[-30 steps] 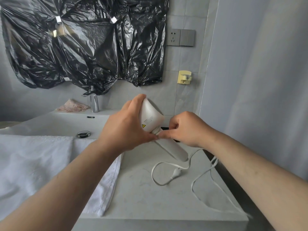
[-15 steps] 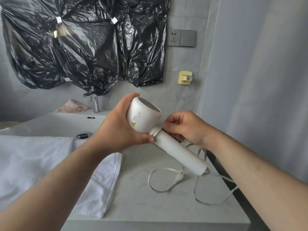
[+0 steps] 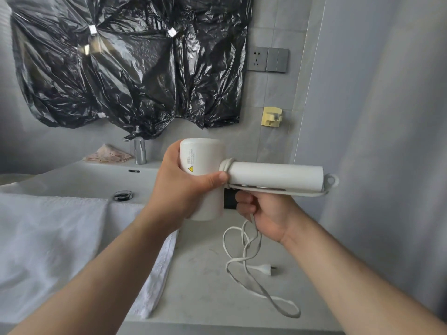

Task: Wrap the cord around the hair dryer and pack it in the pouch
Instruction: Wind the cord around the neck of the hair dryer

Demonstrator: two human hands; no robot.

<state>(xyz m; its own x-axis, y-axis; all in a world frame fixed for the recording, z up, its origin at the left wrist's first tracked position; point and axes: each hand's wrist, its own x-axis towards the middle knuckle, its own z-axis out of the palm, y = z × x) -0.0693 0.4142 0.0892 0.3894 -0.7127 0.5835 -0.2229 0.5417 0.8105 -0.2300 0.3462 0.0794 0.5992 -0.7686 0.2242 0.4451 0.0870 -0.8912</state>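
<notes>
So, white hair dryer [image 3: 203,177] held mid-air over the table [image 3: 205,274]: handle's long axis horizontal, pointing 3 o'clock, barrel upright. Cord [image 3: 244,252] looped at the handle joint, slack trailing toward 6 o'clock. Left hand [image 3: 183,187] clasps the barrel; right hand [image 3: 263,213] fisted on cord below handle.

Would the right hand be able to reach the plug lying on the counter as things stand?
Probably yes: the plug lies in the open on the counter just below the right hand, nothing between, though that hand is closed on the cord.
</notes>
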